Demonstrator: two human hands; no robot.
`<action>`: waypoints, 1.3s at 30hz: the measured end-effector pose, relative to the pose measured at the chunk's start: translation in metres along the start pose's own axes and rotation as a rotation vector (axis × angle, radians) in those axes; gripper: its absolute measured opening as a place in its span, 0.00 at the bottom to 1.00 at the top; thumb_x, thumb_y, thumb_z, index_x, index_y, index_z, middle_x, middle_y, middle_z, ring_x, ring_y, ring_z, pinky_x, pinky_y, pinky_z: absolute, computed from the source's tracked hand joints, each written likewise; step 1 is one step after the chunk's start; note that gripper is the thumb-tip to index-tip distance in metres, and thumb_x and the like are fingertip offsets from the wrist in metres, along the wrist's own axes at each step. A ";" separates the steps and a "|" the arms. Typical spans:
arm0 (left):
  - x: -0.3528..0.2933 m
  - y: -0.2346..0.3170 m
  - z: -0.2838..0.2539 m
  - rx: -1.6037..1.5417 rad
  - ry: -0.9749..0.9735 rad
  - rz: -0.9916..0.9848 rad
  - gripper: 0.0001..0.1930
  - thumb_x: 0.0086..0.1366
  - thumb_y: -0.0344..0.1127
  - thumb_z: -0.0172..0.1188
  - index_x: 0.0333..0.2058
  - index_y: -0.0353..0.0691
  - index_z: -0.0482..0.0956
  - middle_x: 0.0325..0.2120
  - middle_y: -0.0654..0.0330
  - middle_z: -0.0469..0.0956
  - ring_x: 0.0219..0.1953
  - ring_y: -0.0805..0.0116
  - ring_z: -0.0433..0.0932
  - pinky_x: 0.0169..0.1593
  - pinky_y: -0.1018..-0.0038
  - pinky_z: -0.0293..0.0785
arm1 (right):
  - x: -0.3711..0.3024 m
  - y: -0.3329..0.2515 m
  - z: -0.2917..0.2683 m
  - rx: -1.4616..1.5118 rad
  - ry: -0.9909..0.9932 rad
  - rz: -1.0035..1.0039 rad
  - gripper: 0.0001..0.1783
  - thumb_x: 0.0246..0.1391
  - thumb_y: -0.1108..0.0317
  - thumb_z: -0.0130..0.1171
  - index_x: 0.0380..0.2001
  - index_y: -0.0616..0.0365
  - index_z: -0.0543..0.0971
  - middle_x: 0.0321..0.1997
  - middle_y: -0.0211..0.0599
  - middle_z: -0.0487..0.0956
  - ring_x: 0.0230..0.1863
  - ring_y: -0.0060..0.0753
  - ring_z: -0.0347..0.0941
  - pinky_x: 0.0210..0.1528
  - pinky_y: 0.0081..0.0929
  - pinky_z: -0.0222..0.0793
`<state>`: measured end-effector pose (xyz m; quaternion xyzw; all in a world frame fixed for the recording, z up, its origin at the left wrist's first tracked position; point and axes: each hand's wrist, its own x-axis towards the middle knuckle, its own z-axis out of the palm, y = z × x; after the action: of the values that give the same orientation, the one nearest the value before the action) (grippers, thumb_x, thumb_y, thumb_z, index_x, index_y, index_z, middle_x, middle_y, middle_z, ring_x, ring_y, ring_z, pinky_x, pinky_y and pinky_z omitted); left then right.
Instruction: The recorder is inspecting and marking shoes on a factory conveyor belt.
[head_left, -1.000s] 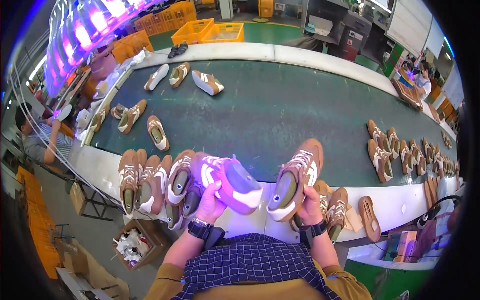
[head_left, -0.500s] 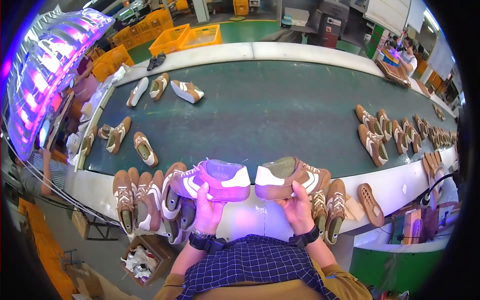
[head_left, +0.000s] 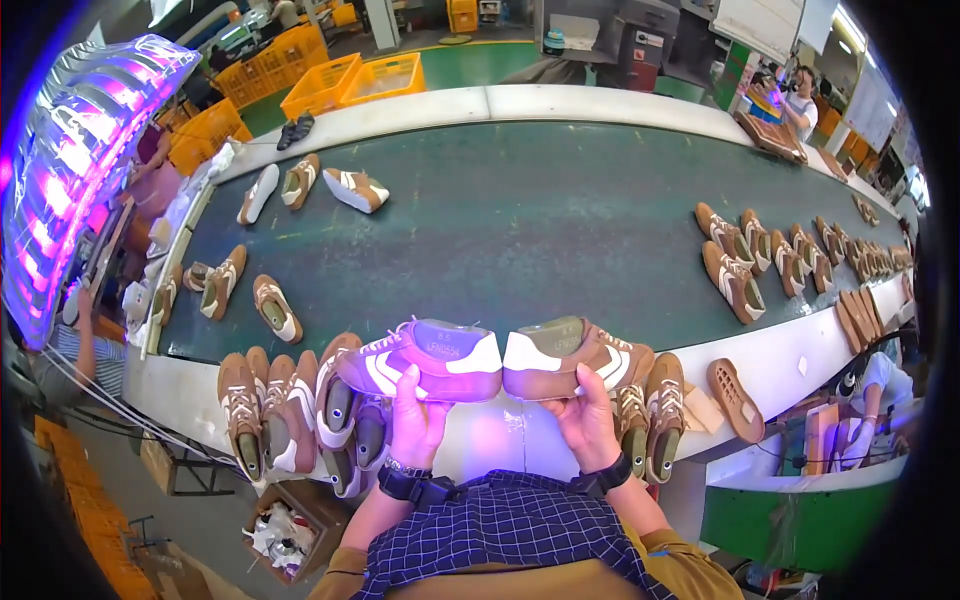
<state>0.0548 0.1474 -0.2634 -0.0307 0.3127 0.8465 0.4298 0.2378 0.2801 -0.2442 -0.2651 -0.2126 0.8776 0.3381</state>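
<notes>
Green belt (head_left: 480, 230) bearing brown sneakers (head_left: 733, 283), white ledge (head_left: 785, 358) bearing more sneakers (head_left: 240, 408), soles (head_left: 735, 400)

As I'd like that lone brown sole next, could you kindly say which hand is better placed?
Probably the right hand, nearer the lone brown sole; though it holds one shoe, the left hand holds another shoe.

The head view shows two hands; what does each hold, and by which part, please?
The left hand holds a shoe, the right hand another shoe, each by its underside and near side, around the middle.
</notes>
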 end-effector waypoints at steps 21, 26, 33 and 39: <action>-0.001 -0.003 0.002 0.032 0.030 -0.045 0.26 0.65 0.43 0.54 0.58 0.41 0.61 0.52 0.58 0.70 0.54 0.62 0.71 0.57 0.61 0.70 | 0.002 0.004 -0.012 -0.030 0.028 -0.006 0.23 0.59 0.59 0.53 0.53 0.61 0.68 0.48 0.40 0.77 0.45 0.32 0.77 0.38 0.26 0.80; -0.003 -0.003 0.005 0.098 0.036 0.004 0.26 0.64 0.43 0.55 0.58 0.41 0.62 0.52 0.58 0.70 0.54 0.62 0.71 0.56 0.60 0.70 | -0.001 0.001 -0.016 -0.078 0.021 -0.007 0.22 0.59 0.58 0.53 0.52 0.61 0.69 0.47 0.39 0.77 0.44 0.30 0.77 0.37 0.25 0.79; -0.002 -0.001 -0.002 0.148 0.017 0.043 0.29 0.62 0.40 0.57 0.59 0.43 0.60 0.54 0.59 0.68 0.57 0.62 0.68 0.60 0.58 0.66 | -0.002 -0.003 -0.021 -0.108 0.007 0.015 0.25 0.58 0.60 0.54 0.54 0.62 0.66 0.48 0.42 0.77 0.45 0.33 0.77 0.38 0.26 0.80; -0.002 -0.005 -0.005 0.166 0.024 0.038 0.28 0.61 0.39 0.58 0.59 0.42 0.62 0.52 0.60 0.70 0.55 0.62 0.70 0.59 0.60 0.67 | -0.008 -0.013 -0.025 -0.138 0.017 0.077 0.24 0.57 0.61 0.55 0.54 0.61 0.68 0.50 0.40 0.76 0.48 0.32 0.76 0.42 0.29 0.78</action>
<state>0.0584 0.1451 -0.2692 0.0009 0.3874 0.8253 0.4110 0.2643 0.2879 -0.2536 -0.3031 -0.2593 0.8710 0.2869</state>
